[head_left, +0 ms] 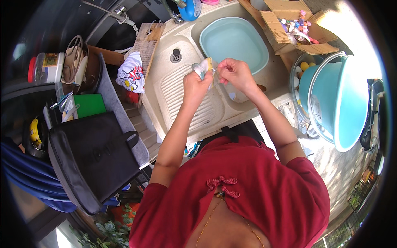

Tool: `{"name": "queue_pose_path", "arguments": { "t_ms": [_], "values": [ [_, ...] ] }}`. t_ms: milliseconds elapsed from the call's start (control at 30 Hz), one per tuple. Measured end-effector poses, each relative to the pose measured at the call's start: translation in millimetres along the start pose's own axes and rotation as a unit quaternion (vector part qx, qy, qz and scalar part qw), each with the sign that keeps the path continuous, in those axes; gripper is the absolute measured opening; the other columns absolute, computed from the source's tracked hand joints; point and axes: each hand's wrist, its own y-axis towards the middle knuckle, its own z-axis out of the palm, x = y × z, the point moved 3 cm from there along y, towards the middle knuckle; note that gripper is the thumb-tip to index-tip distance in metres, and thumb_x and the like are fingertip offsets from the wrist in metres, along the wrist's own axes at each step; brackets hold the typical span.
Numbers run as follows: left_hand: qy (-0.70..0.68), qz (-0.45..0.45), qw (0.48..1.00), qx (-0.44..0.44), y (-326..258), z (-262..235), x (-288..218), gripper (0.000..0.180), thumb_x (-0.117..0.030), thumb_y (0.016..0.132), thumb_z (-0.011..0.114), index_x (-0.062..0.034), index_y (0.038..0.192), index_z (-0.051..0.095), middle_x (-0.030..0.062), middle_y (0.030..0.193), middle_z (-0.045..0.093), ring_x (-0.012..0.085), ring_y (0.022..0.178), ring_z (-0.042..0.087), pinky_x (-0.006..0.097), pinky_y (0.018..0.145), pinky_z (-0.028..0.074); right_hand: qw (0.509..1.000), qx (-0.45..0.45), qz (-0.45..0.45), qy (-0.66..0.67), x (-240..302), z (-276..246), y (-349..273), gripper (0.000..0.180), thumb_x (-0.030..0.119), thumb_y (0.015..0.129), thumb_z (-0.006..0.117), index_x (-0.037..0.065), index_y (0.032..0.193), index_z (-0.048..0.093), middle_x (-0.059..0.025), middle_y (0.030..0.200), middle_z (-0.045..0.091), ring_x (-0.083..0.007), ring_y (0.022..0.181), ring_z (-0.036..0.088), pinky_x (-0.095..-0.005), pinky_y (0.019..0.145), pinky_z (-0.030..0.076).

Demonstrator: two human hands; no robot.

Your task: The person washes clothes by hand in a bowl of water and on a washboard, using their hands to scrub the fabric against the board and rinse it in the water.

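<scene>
Soft, wet cloth is what I'm working here: a small pale rag (203, 67) with a touch of yellow and blue, bunched up above the ribbed drainboard of the beige sink (165, 62). My left hand (195, 86) is clenching around the bulk of it, and my right hand (234, 72) is pinching a loose edge at three o'clock from the bundle, fingers closed on the fabric. It looks light and limp to me, probably slippery with water, so I judge the thick wad is the place to grip, not the thin corner. Nothing fragile about it. At twelve o'clock the light blue basin (235, 41) is sitting in the bowl; at three o'clock a big blue bucket (343, 103) is tipping my way, and a cardboard box (289, 31) sits at one o'clock.
</scene>
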Motion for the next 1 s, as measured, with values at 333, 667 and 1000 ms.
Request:
{"name": "queue_pose_path", "arguments": {
  "t_ms": [333, 667, 1000],
  "values": [
    [0.064, 0.086, 0.982, -0.155, 11, 14, -10, 0.013, -0.005, 0.072, 0.057, 0.002, 0.082, 0.063, 0.0087, 0.055, 0.058, 0.0131, 0.048, 0.054, 0.029, 0.048, 0.043, 0.999, -0.03, 0.004, -0.039, -5, -1, 5, 0.008, 0.006, 0.081, 0.054, -0.002, 0.082, 0.056, -0.003, 0.065, 0.056, -0.0086, 0.057, 0.056, -0.0229, 0.051, 0.046],
    [0.091, 0.086, 0.981, -0.149, 15, -2, -19, 0.013, -0.008, 0.075, 0.057, -0.0002, 0.084, 0.062, 0.015, 0.063, 0.06, 0.0268, 0.053, 0.059, 0.036, 0.053, 0.045, 0.987, 0.055, 0.027, 0.146, 0, 3, 10, 0.008, 0.007, 0.082, 0.053, -0.001, 0.081, 0.056, -0.0034, 0.065, 0.057, -0.0086, 0.056, 0.055, -0.0233, 0.051, 0.046],
    [0.124, 0.121, 0.965, -0.197, -2, -14, -8, 0.01, -0.006, 0.075, 0.057, -0.0017, 0.082, 0.062, 0.0144, 0.065, 0.061, 0.028, 0.056, 0.06, 0.036, 0.054, 0.046, 0.997, 0.019, -0.006, -0.071, -36, 11, 11, 0.012, 0.007, 0.083, 0.05, -0.002, 0.079, 0.056, -0.0038, 0.068, 0.059, -0.0078, 0.056, 0.055, -0.021, 0.049, 0.045]
  ]
}}
